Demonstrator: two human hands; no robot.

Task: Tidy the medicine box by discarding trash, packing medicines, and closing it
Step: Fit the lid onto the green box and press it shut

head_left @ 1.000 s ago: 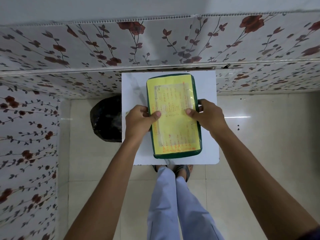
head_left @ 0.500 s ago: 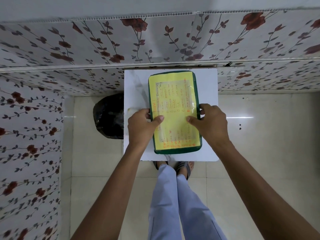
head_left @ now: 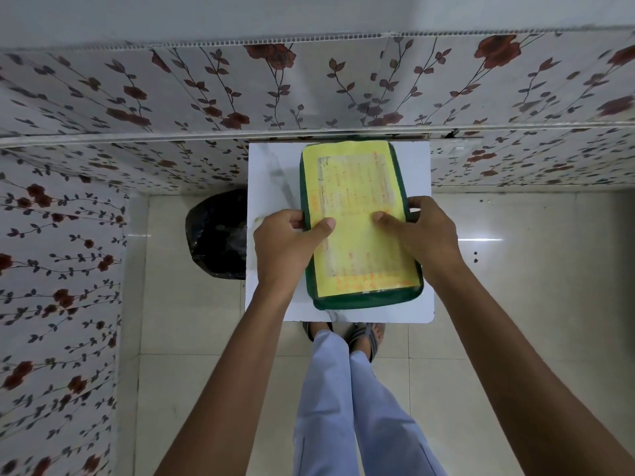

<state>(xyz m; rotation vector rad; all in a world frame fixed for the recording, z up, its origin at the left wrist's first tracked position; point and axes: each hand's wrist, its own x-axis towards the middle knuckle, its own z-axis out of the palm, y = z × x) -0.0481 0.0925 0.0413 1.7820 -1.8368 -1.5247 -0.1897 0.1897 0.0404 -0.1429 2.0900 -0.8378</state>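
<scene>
Worktop [head_left: 271, 173], small and white, stands by a flowery wall. Black trash bag [head_left: 218, 235] sits on the floor just left of it. Green medicine box [head_left: 360, 298] lies shut on top. Left hand [head_left: 287, 247] and right hand [head_left: 421, 235] each have a grip on its sides, thumbs on the yellow lid.

Two bare forearms reach forward from the bottom of the view, converging slightly. The left hand [head_left: 285, 247] is curled, thumb pointing inward and pressed flat, fingers tucked under. The right hand [head_left: 424, 235] mirrors it, thumb pointing inward, fingers wrapped around a side edge, knuckles raised.
</scene>
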